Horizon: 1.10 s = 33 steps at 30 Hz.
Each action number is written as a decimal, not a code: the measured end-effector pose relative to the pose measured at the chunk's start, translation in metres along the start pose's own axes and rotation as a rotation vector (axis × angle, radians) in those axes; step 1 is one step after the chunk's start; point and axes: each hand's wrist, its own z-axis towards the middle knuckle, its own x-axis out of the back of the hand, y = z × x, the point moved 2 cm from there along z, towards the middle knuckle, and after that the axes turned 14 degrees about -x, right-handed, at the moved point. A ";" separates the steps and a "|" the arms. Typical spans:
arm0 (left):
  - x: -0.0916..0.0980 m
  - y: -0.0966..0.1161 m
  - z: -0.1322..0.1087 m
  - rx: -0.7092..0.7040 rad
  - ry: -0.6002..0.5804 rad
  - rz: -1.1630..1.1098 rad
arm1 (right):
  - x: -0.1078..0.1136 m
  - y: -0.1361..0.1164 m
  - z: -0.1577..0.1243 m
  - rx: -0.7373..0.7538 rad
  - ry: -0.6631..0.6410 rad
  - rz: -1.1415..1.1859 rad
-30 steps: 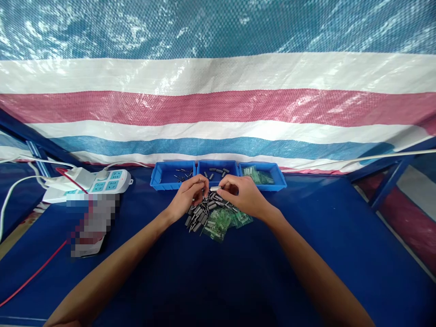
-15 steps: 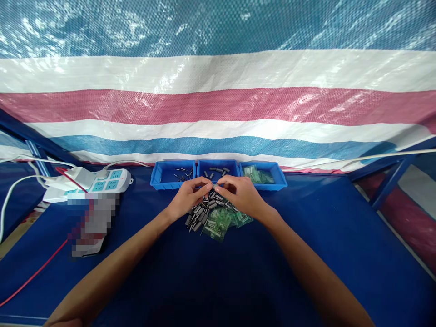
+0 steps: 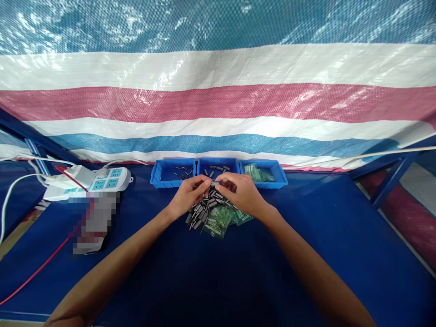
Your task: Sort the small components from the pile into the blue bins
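Note:
My left hand [image 3: 186, 195] and my right hand [image 3: 240, 193] meet fingertip to fingertip over a heap of small dark grey parts [image 3: 201, 212] and green plastic pieces [image 3: 221, 221] on the blue table. Both hands pinch one small grey part [image 3: 214, 184] between them. Behind the hands stand three blue trays: the left tray [image 3: 166, 175] with thin pins, the middle tray [image 3: 218, 166] with a few grey parts, the right tray [image 3: 277, 175] with green pieces.
A white power strip [image 3: 102, 178] with white cables lies at the left. In front of it is a blurred-out object [image 3: 92, 220] with a red wire [image 3: 34, 272]. A striped tarp [image 3: 218, 100] hangs behind the trays. A blue frame [image 3: 391, 181] stands at right.
The two hands have drawn closer together over the heap, their fingertips now joined on the small grey part. The view has tilted down slightly.

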 end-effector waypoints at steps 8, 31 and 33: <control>0.002 0.004 0.000 0.047 -0.008 -0.112 | 0.004 0.004 0.002 -0.113 0.043 0.155; 0.003 0.003 -0.002 0.032 0.019 -0.205 | -0.002 0.005 0.000 -0.220 -0.143 0.317; 0.004 0.002 -0.001 0.043 0.016 -0.199 | -0.002 0.006 0.001 -0.215 -0.133 0.256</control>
